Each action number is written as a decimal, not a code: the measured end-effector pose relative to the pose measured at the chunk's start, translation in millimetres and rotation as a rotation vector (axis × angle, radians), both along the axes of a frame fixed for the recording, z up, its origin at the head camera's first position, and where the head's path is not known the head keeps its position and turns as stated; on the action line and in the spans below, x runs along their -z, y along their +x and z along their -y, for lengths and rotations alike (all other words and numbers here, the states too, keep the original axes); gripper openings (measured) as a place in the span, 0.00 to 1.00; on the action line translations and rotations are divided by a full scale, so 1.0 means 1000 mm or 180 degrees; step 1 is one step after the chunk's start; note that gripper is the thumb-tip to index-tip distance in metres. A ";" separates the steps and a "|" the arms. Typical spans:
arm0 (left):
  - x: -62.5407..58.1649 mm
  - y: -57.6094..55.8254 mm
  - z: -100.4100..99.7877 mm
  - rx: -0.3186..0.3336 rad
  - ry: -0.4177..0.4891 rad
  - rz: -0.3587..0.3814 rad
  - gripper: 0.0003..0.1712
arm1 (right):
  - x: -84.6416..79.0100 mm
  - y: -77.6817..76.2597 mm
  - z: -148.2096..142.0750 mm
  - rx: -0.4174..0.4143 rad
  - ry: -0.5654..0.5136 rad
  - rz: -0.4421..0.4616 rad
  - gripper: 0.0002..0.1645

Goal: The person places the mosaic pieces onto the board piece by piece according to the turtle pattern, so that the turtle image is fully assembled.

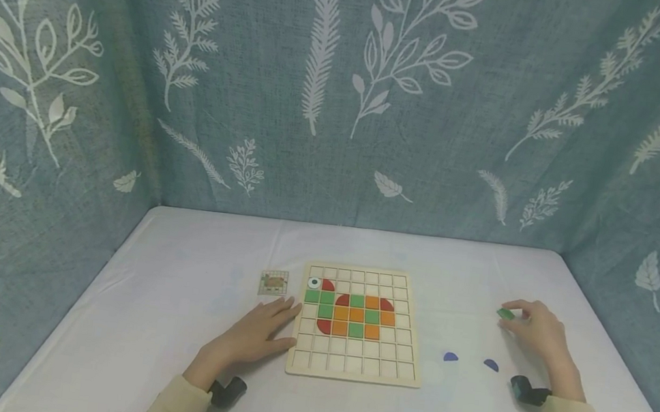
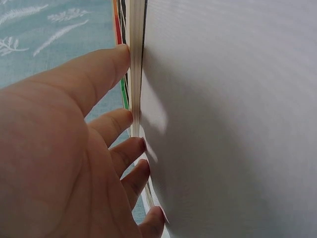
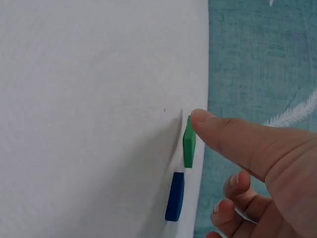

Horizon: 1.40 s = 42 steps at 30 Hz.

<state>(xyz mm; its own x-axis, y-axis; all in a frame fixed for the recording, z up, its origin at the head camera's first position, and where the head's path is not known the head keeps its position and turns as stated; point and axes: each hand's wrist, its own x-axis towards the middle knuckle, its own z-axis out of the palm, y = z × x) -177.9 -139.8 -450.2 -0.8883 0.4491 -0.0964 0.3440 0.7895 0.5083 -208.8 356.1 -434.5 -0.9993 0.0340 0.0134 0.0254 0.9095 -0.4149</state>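
My left hand (image 1: 256,327) lies at the left edge of a wooden grid board (image 1: 353,368), straight fingers touching its rim; the left wrist view shows the fingertips along the board's edge (image 2: 136,74). Green, orange and red tiles on the board form an animal-like figure with a round eye piece (image 1: 314,283). At the right of the table, my right hand (image 1: 540,331) pinches a green puzzle piece (image 1: 505,314) between thumb and index finger. The right wrist view shows the thumb against this green piece (image 3: 189,144), with a blue piece (image 3: 175,197) nearby.
A small picture card (image 1: 274,283) with a similar figure lies left of the board. Two blue half-round pieces, one nearer the board (image 1: 451,357) and one nearer the right hand (image 1: 491,365), lie on the white table. A patterned curtain (image 1: 343,98) stands behind and beside the table.
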 end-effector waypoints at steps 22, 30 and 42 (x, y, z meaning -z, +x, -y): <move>-0.002 0.001 0.000 0.0032 -0.0007 -0.0018 0.36 | 0.006 0.001 -0.009 0.0240 0.0014 0.0060 0.26; -0.001 -0.001 -0.001 0.0020 0.0027 0.0014 0.36 | 0.007 0.001 -0.010 0.0180 0.0013 0.0039 0.24; -0.004 0.000 0.000 0.0050 0.0020 0.0014 0.36 | 0.001 0.003 0.005 0.0023 -0.0130 -0.0108 0.21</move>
